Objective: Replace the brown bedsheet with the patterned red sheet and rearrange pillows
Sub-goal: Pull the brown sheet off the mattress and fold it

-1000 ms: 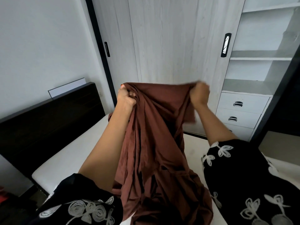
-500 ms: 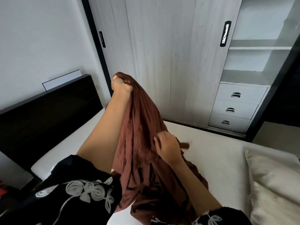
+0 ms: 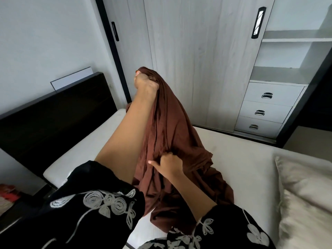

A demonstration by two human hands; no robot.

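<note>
Both hands are gripping the plain brown cotton bedsheet [image 3: 172,141], which is hanging bunched above the bare white mattress [image 3: 242,168]: the left hand [image 3: 145,83] is clutching its top high up, the right hand [image 3: 168,163] is pinching folds lower down. Removal is seemingly finishing; next, I judge, comes bundling it aside. One cream pillow [image 3: 303,203] is lying rightward.

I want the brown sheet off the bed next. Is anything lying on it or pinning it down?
Nothing visible does. The left hand holds the brown sheet up, the right hand grips its folds, and the pillow lies apart on the mattress.
</note>
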